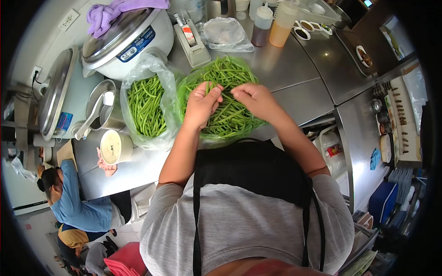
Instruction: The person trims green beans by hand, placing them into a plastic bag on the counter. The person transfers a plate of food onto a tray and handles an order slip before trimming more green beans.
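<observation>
A heap of green beans lies in an open green plastic bag on the steel counter, under both of my hands. My left hand is closed over the heap, with a bit of green bean showing at its fingertips. Just to its right, my right hand is pinched, thumb against forefinger; whatever is between them is too small to make out. The hands are slightly apart. Left of the green bag, a clear plastic bag stands open, filled with green bean pieces.
Behind the bags stand a large rice cooker, a tape dispenser and two squeeze bottles. A metal pot with a ladle and a white tub sit at left. A person in a blue shirt is beyond the counter.
</observation>
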`<state>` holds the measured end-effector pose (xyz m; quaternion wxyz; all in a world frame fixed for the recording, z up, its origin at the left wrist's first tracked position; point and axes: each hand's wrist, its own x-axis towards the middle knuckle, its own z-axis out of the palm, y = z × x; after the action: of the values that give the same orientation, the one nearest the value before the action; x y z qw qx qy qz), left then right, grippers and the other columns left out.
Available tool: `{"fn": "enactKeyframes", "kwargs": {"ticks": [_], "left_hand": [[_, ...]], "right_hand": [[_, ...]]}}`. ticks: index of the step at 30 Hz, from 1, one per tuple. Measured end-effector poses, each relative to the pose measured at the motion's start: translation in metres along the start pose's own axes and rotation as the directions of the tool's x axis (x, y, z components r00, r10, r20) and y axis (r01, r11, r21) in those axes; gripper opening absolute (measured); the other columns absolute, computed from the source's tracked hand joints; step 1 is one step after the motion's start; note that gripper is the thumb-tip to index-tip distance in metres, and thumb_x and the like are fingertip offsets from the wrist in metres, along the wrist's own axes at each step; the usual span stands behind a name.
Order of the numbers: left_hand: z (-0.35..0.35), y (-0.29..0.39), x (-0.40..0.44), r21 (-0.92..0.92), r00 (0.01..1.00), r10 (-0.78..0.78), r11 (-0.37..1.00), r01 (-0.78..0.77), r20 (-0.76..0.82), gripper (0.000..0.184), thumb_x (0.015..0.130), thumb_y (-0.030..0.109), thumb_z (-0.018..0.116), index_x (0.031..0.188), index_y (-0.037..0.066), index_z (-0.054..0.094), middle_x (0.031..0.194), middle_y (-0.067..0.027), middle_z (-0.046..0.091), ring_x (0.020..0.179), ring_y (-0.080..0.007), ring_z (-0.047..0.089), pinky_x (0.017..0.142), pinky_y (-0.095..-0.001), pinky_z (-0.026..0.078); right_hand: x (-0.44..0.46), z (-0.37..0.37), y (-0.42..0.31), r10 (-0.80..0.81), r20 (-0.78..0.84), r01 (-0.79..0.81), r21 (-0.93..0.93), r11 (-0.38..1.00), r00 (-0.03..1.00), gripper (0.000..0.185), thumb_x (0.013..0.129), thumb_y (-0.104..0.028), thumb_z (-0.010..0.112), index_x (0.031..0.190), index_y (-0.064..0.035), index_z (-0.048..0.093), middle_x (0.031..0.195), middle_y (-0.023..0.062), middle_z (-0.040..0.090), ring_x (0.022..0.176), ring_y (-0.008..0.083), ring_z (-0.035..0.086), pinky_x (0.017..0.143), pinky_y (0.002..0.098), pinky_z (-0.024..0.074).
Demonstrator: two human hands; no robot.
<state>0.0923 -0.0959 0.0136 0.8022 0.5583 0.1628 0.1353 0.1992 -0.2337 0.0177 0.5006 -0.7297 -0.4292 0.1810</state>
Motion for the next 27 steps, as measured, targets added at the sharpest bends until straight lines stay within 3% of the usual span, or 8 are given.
{"fn": "enactKeyframes", "kwargs": {"ticks": [5, 11, 12, 14, 17, 20, 23, 27], "left_hand": [[-0.001, -0.002, -0.001, -0.054, 1.0, 0.026, 0.998, -0.026, 0.002, 0.009, 0.084, 0.015, 0.049, 0.086, 0.007, 0.051, 0.061, 0.0008, 0.049, 0.042, -0.0045, 0.033, 0.036, -0.0171, 0.023], [0.001, -0.001, -0.003, -0.189, 0.996, -0.032, 0.981, 0.047, 0.084, 0.008, 0.084, 0.014, 0.048, 0.086, 0.006, 0.049, 0.062, 0.0003, 0.049, 0.043, -0.0053, 0.035, 0.037, -0.0178, 0.026], [0.002, -0.001, -0.004, -0.23, 0.993, -0.047, 0.971, 0.072, 0.111, 0.008, 0.084, 0.013, 0.048, 0.085, 0.006, 0.049, 0.062, 0.0002, 0.049, 0.043, -0.0055, 0.035, 0.037, -0.0178, 0.026], [-0.002, -0.001, -0.001, -0.222, 0.999, -0.045, 0.974, 0.043, -0.005, 0.008, 0.085, 0.014, 0.046, 0.084, 0.006, 0.048, 0.062, -0.0005, 0.049, 0.045, -0.0062, 0.037, 0.037, -0.0183, 0.028], [-0.022, -0.003, 0.004, -0.24, 0.998, 0.022, 0.97, -0.036, -0.062, 0.008, 0.085, 0.014, 0.044, 0.083, 0.007, 0.047, 0.065, -0.0024, 0.05, 0.05, -0.0087, 0.043, 0.041, -0.0202, 0.034], [-0.032, 0.005, 0.0, -0.264, 0.987, 0.047, 0.961, -0.087, -0.156, 0.008, 0.086, 0.015, 0.042, 0.083, 0.007, 0.045, 0.07, -0.0049, 0.051, 0.059, -0.0128, 0.05, 0.049, -0.0238, 0.042], [-0.045, 0.009, -0.002, -0.313, 0.983, 0.084, 0.94, -0.133, -0.166, 0.005, 0.084, 0.009, 0.039, 0.084, 0.007, 0.044, 0.076, -0.008, 0.052, 0.069, -0.0182, 0.054, 0.06, -0.029, 0.047], [-0.047, 0.012, -0.006, -0.366, 0.974, 0.112, 0.913, -0.178, -0.196, 0.008, 0.078, 0.003, 0.038, 0.083, 0.005, 0.043, 0.07, -0.0061, 0.047, 0.061, -0.0167, 0.049, 0.054, -0.0271, 0.042]], "right_hand": [[-0.002, 0.007, -0.001, -0.017, 0.073, 0.02, -0.04, 0.999, 0.997, 0.015, 0.077, -0.015, 0.054, 0.076, -0.0006, 0.057, 0.068, 0.0105, 0.056, 0.062, 0.0223, 0.054, 0.057, 0.0303, 0.0419], [-0.001, 0.01, -0.013, -0.265, -0.23, 0.261, -0.051, 0.964, 0.936, 0.007, 0.078, -0.008, 0.052, 0.078, -0.0014, 0.052, 0.072, 0.0093, 0.055, 0.065, 0.0195, 0.053, 0.06, 0.0286, 0.0413], [-0.002, 0.012, -0.012, -0.253, -0.238, 0.272, 0.051, 0.961, 0.938, 0.006, 0.078, -0.008, 0.052, 0.078, -0.0017, 0.052, 0.072, 0.0089, 0.055, 0.066, 0.0186, 0.053, 0.061, 0.028, 0.0415], [-0.003, 0.014, -0.008, -0.226, -0.251, 0.288, 0.248, 0.925, 0.941, 0.005, 0.078, -0.007, 0.052, 0.08, -0.0022, 0.052, 0.072, 0.0081, 0.055, 0.066, 0.017, 0.053, 0.061, 0.0268, 0.0417], [-0.003, 0.006, -0.012, -0.219, -0.141, 0.252, 0.295, 0.922, 0.966, 0.007, 0.078, -0.007, 0.052, 0.083, -0.0029, 0.053, 0.074, 0.0068, 0.055, 0.067, 0.0151, 0.053, 0.062, 0.0243, 0.0422], [-0.001, 0.011, -0.007, -0.033, -0.027, 0.034, 0.06, 0.998, 0.999, 0.008, 0.076, -0.011, 0.054, 0.08, -0.0049, 0.056, 0.076, 0.0069, 0.054, 0.07, 0.0175, 0.054, 0.064, 0.0277, 0.0427], [0.004, 0.027, 0.012, -0.217, 0.057, 0.221, -0.408, 0.886, 0.975, 0.007, 0.072, -0.014, 0.056, 0.075, -0.0076, 0.059, 0.076, 0.007, 0.052, 0.073, 0.0202, 0.053, 0.065, 0.0319, 0.0421], [0.004, 0.052, 0.016, -0.195, 0.117, 0.223, -0.642, 0.734, 0.974, 0.007, 0.068, -0.018, 0.059, 0.07, -0.0113, 0.061, 0.079, 0.0058, 0.052, 0.081, 0.0228, 0.049, 0.069, 0.0364, 0.0366]]}}
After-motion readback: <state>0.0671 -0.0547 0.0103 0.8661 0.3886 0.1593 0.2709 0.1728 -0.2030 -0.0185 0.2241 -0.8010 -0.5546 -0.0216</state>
